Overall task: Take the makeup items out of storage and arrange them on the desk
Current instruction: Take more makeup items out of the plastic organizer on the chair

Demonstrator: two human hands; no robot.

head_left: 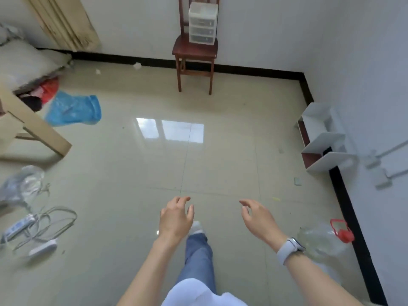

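The job has hardly begun, I think. At the top middle, far across the shiny floor [136, 173], a brown wooden chair [194, 49] holds a little white drawer box [202, 23]. It has three see-through drawers, all pushed in. Low in the picture, the left hand [175, 219] and right hand [259, 219] reach forward, fingers apart and loosely bent, holding nothing. No makeup is out yet.

We note white walls [276, 29], black skirting [254, 70], a glossy beige tiled floor [132, 173] reflecting window light, and a wooden chair [194, 60].
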